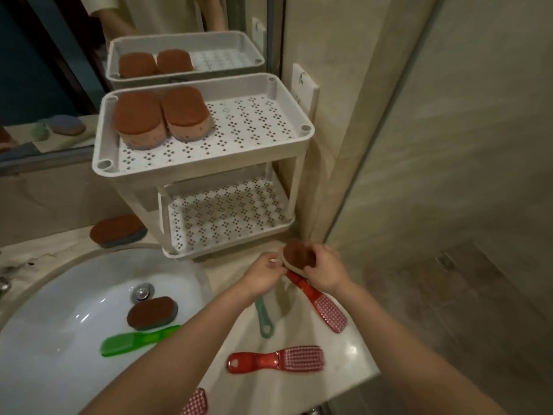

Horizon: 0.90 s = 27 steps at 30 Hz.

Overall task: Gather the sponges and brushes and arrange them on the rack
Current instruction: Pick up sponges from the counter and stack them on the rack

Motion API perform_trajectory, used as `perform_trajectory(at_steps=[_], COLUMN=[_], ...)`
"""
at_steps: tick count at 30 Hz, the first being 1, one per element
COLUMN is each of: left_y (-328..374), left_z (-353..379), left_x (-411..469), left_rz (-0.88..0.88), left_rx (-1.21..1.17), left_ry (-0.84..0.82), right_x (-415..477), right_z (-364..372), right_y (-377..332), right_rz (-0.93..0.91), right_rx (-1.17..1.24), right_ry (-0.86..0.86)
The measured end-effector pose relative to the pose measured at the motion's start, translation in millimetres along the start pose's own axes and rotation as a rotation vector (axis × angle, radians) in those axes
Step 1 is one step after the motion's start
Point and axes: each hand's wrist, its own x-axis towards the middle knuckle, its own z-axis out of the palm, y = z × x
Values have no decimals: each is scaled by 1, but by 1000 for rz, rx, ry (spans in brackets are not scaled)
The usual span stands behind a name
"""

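Pinched by the left hand [263,273] and gripped by the right hand [325,271], a brown-topped oval sponge [296,255] is held over the worktop's [344,357] back right corner, just before the white perforated plastic rack [254,124]; if loosened, it could be dropped onto the red plastic brush [320,304].

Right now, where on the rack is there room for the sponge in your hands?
The top shelf is bare to the right of its two sponges, and the lower shelf shows nothing on it. The counter in front of the rack is crowded: two red brushes and a teal brush lie there.
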Motion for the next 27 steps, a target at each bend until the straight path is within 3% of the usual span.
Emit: perform_trajectory(at_steps=[9, 15, 27], left_y=[-13, -19, -66], left_z=[16, 16, -55], left_x=[28, 32, -23], left_rz=[-243, -223, -243], left_rx=[-270, -336, -595], left_ry=[40, 123, 404], right_x=[17, 19, 9], right_z=[19, 22, 84], right_y=[23, 11, -72], right_rz=[-51, -119, -210], right_rx=[-136, -37, 429], right_ry=[-3, 72, -270])
